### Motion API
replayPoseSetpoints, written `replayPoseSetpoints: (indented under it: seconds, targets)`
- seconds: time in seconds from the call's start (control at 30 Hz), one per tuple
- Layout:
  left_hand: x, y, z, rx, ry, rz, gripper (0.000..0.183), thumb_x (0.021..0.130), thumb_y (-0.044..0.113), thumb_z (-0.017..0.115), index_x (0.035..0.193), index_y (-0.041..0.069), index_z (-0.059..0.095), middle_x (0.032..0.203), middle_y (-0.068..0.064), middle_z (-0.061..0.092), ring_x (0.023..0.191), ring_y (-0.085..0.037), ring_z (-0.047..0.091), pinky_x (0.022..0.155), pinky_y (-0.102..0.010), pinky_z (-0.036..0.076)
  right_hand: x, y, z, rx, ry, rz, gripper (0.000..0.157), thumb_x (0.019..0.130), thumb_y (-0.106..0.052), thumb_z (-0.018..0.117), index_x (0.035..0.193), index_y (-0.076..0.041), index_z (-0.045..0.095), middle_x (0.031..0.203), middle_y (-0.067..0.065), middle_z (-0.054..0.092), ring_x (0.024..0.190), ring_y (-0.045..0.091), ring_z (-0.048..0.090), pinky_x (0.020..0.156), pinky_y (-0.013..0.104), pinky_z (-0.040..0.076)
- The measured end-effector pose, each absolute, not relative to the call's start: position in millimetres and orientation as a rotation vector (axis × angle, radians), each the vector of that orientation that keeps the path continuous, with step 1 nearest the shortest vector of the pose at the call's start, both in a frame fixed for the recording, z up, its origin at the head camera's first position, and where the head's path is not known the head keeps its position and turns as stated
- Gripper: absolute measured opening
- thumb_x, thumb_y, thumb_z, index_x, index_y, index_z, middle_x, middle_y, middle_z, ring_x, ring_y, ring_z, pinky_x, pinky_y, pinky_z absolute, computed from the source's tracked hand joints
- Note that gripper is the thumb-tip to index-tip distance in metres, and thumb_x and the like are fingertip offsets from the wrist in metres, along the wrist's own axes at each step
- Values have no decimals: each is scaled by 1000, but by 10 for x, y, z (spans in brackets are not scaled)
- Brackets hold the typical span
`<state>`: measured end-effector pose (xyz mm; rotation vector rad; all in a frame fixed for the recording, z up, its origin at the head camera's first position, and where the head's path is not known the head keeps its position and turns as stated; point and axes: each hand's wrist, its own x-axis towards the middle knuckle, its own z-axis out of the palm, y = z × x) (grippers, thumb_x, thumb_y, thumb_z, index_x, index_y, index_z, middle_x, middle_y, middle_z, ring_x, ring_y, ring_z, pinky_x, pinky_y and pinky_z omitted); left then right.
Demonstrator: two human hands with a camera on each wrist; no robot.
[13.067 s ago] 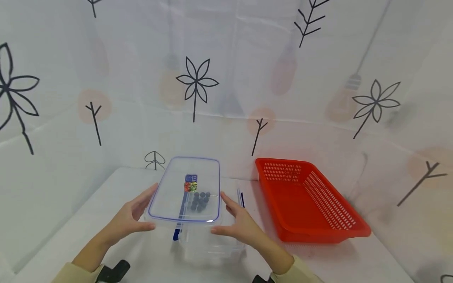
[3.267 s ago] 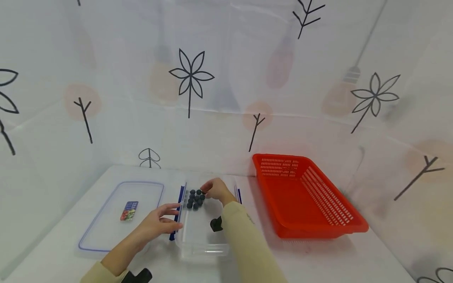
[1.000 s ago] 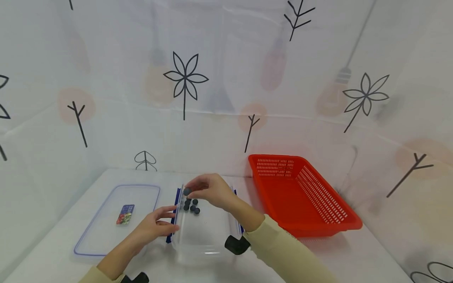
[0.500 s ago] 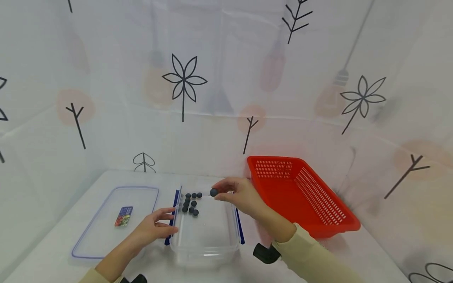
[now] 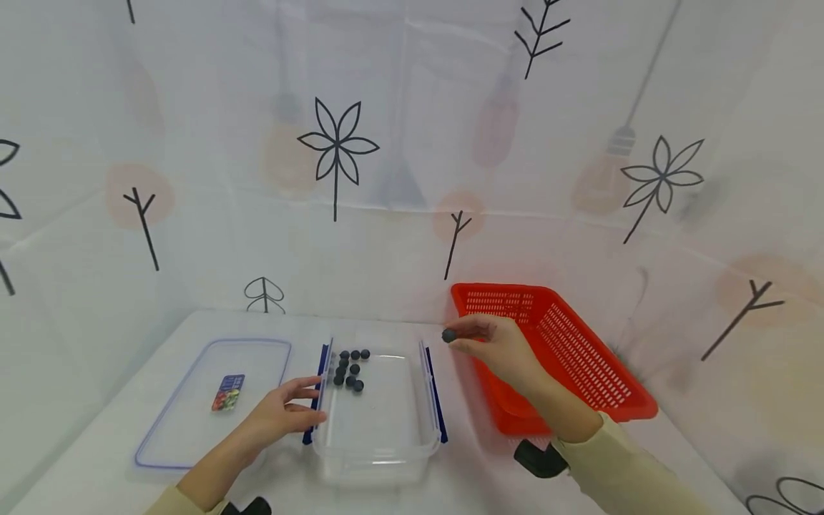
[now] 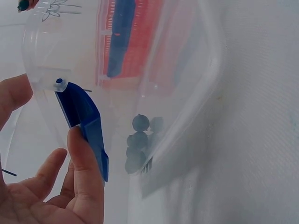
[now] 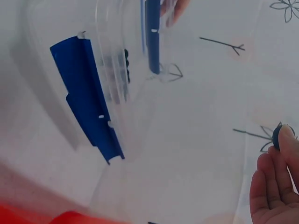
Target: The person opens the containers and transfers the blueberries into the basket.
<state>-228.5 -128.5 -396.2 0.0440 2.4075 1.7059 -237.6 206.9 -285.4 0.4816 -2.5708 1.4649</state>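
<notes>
A clear plastic container [image 5: 373, 465] with blue side clips [image 5: 438, 400] stands before me without its lid. Several dark blueberries [image 5: 355, 369] lie inside, towards its back left. My left hand [image 5: 283, 411] stays at the container's left side, fingers loosely spread, one fingertip touching the blue clip [image 6: 88, 126] in the left wrist view. Between thumb and fingers my right hand [image 5: 498, 347] pinches one blueberry [image 5: 449, 335], raised right of the container by the red basket's [image 5: 502, 400] near left rim. The right wrist view also shows the pinched blueberry [image 7: 277, 136].
The clear lid [image 5: 187, 400], blue-edged and bearing a label [image 5: 228, 393], lies flat on the white table [image 5: 257, 486] at the left. The red slotted basket stands at the right. A patterned white cloth [image 5: 412, 129] hangs behind the table.
The lid, held in both hands over the container earlier, now lies at the left. My right hand has lifted a blueberry out and carried it right towards the basket. The left hand stays put.
</notes>
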Motion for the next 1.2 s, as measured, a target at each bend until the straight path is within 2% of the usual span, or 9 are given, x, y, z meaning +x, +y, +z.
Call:
replayPoseSetpoints:
  seconds: [0.33, 0.67, 0.9, 1.0, 1.13, 1.2]
  targets:
    - [-2266, -1280, -3951, 22, 2408, 1729, 73, 72, 26, 81, 135, 11, 47, 123, -13, 54, 94, -21, 58, 76, -38, 54, -2387, 2507, -2829, 345, -2575, 1400, 26, 86, -18, 68, 110, -6, 67, 103, 8, 67, 96, 23, 62, 81, 27, 52]
    - [-2264, -1261, -3976, 15, 2408, 1747, 72, 72, 26, 81, 134, 11, 48, 122, -12, 55, 92, -20, 58, 76, -38, 54, -2369, 2917, -2855, 288, -2578, 1389, 39, 85, -25, 69, 115, -1, 63, 105, 10, 66, 92, 14, 62, 79, 19, 49]
    - [-2257, -1266, -3974, -2, 2416, 1745, 72, 72, 26, 81, 134, 11, 48, 123, -13, 54, 93, -21, 58, 77, -39, 54, -2523, 3170, -2835, 286, -2649, 1303, 43, 86, -31, 67, 116, 0, 62, 107, 11, 66, 93, 11, 60, 80, 18, 47]
    - [-2259, -1267, -3976, -4, 2414, 1748, 71, 72, 26, 81, 134, 11, 48, 123, -13, 55, 94, -21, 58, 77, -39, 54, -2610, 3271, -2840, 277, -2677, 1253, 44, 87, -33, 65, 116, 0, 62, 107, 10, 66, 96, 13, 59, 86, 27, 47]
    - [-2268, -1255, -3981, -11, 2417, 1738, 73, 71, 28, 81, 134, 11, 48, 122, -14, 55, 94, -21, 58, 77, -39, 54, -2691, 3380, -2830, 249, -2698, 1237, 47, 89, -35, 63, 118, 1, 60, 109, 13, 65, 107, 29, 54, 94, 49, 41]
    - [-2271, -1250, -3980, -20, 2427, 1724, 73, 71, 29, 81, 134, 12, 48, 123, -14, 55, 94, -21, 59, 76, -40, 54, -2724, 3413, -2818, 241, -2708, 1259, 49, 90, -36, 61, 120, 2, 58, 112, 16, 63, 113, 36, 48, 96, 56, 37]
